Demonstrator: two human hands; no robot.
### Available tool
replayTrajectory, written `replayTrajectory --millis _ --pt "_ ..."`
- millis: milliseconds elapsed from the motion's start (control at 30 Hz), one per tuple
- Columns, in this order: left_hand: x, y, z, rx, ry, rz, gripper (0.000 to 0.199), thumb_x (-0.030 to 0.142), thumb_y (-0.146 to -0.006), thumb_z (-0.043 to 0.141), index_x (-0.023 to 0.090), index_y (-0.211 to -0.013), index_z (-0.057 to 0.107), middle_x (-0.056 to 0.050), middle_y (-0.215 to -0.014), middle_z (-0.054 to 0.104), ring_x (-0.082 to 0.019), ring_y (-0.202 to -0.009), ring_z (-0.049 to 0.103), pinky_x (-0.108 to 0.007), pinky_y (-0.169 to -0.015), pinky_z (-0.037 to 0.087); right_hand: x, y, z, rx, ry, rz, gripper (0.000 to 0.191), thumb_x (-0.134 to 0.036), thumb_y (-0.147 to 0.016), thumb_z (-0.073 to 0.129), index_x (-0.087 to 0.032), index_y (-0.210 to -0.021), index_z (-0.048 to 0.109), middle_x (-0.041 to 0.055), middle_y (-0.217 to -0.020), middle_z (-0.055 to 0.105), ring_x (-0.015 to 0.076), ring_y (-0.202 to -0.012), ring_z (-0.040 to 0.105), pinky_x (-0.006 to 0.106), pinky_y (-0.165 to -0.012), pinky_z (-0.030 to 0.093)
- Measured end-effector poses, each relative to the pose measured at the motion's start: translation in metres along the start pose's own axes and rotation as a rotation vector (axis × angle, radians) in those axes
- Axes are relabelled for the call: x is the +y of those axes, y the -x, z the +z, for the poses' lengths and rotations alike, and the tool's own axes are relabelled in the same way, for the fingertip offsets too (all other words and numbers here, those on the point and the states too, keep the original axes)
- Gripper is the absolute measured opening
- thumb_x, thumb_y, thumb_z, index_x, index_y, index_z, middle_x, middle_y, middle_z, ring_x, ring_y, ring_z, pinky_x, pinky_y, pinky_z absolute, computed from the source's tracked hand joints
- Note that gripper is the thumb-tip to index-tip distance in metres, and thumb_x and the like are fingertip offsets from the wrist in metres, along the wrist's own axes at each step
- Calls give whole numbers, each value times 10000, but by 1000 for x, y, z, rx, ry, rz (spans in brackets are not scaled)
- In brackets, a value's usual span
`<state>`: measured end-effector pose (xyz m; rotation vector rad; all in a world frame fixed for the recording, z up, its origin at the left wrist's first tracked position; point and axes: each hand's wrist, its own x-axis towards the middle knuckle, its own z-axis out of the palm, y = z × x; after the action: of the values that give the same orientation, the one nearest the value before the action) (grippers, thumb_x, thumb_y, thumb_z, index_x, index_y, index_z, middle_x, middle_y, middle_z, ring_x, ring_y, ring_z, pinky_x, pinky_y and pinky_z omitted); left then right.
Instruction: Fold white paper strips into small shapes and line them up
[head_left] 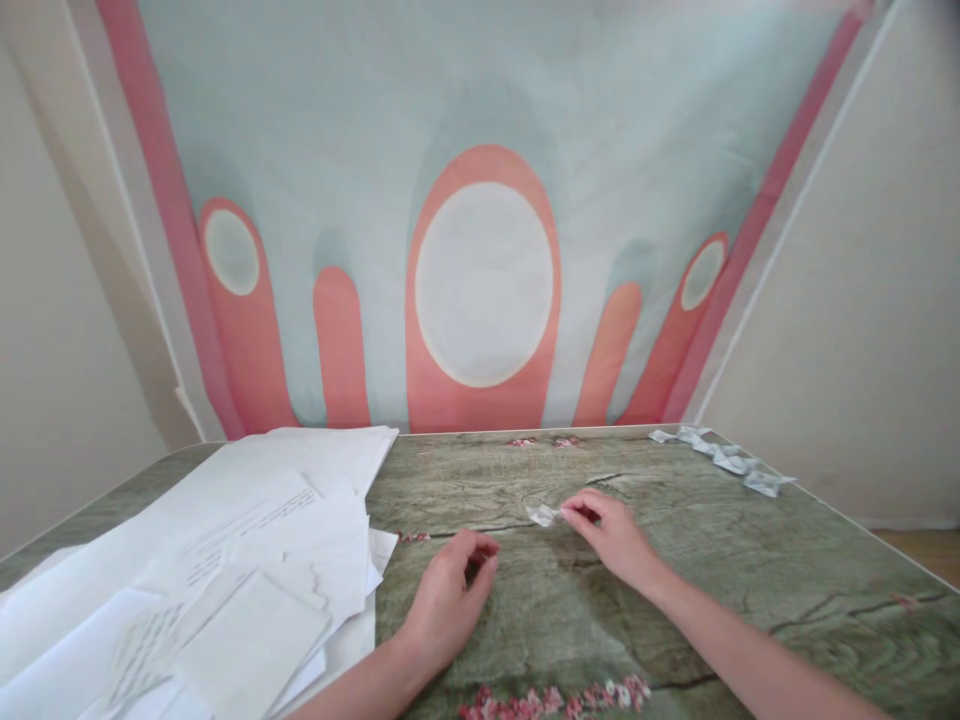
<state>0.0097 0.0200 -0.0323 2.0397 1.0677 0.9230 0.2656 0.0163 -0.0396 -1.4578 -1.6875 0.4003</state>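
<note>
Between the thumb and fingertips of my right hand (611,530) is one end of a small folded white paper piece (541,515), just above the wood-patterned table near its middle. My left hand (454,595) is to the left and nearer to me, its fingers curled with thumb and fingertips slightly apart and nothing seen between them. It rests near the right edge of a large pile of white paper sheets (255,640), some with printed lines. Several similar folded paper pieces (729,459) lie in a row at the back right.
The table (465,470) has a wood pattern with printed pink flowers (555,700) near its front edge. Behind it hangs a pale green and coral backdrop (484,400) with round white shapes. Plain walls stand at both sides.
</note>
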Motion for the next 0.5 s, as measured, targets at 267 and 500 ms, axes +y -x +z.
replayTrajectory --millis 267,500 --pt "0 -2 0 -17 -17 7 138 187 -814 468 187 -901 575 -37 -841 621 -184 -776 581 -274 -711 440 116 -32 -71 242 69 302 268 -310 -888 527 -150 -1103 539 62 -1073 577 178 -879 593 369 -742 506" --pt "-2 -2 -1 -47 -40 -6 145 192 -820 450 180 -909 564 -41 -860 624 -181 -799 583 -281 -743 443 191 -41 -118 572 183 427 290 -306 -889 525 -166 -1143 523 72 -1142 549 199 -943 576 397 -785 495"
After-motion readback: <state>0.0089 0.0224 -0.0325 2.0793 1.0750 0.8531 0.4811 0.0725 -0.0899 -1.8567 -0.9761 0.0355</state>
